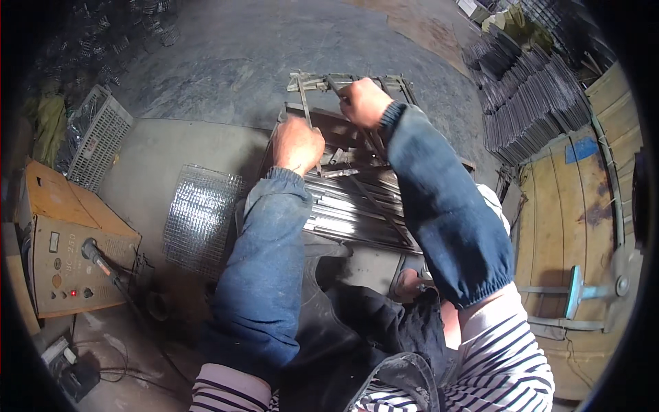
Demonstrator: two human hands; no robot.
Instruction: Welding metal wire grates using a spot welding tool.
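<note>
In front of me stands a metal frame (307, 103) of narrow bars, over a workbench with a bundle of shiny metal rods (343, 223) across its near part. My left hand (298, 145) is closed at the frame's left side, right beside a long upright bar. Farther out and to the right, my right hand (365, 103) is curled into a fist against the frame's far bars. Whatever lies inside either fist is hidden by the fingers. Blue sleeve covers reach to both wrists.
A wire mesh panel (202, 216) lies left of the bench. Beyond it are an orange-topped welding machine (82, 240) with a cable and a plastic crate (99, 141). Stacked mesh panels (535, 103) stand at the far right, near a yellowish wooden surface (570, 206).
</note>
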